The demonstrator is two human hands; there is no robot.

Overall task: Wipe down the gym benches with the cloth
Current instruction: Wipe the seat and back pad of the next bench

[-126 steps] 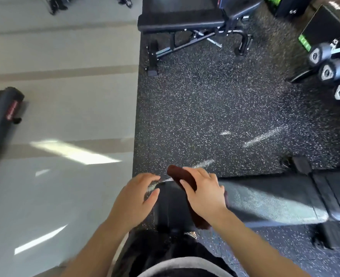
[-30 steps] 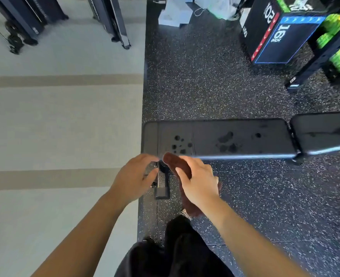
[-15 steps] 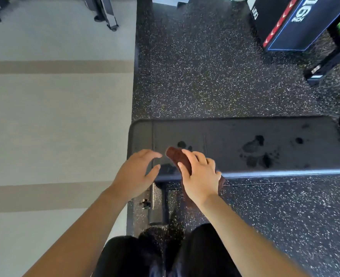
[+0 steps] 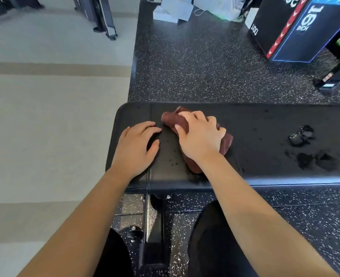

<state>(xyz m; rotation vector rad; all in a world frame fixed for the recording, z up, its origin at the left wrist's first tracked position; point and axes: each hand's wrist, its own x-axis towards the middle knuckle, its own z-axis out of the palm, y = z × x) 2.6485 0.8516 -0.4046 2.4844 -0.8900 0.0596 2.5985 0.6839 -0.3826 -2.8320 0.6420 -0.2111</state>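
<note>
A black padded gym bench (image 4: 265,120) runs across the view from the centre to the right edge. A dark red cloth (image 4: 172,119) lies bunched on its left part. My right hand (image 4: 200,134) lies on top of the cloth with fingers curled over it, pressing it to the pad. My left hand (image 4: 135,144) rests on the bench's left end, fingers loosely bent, holding nothing. Wet dark blotches (image 4: 303,134) sit on the pad to the right of the cloth.
The bench stands on black speckled rubber flooring (image 4: 205,66); pale smooth floor (image 4: 45,116) lies to the left. A black plyo box (image 4: 289,31) with blue and red markings stands at the back right, beside a rack foot (image 4: 329,84). Machine legs (image 4: 103,19) stand at the back left.
I have come closer to this bench. My right hand has brought the cloth up from the near edge onto the pad, and my left hand has settled on the bench's left end.
</note>
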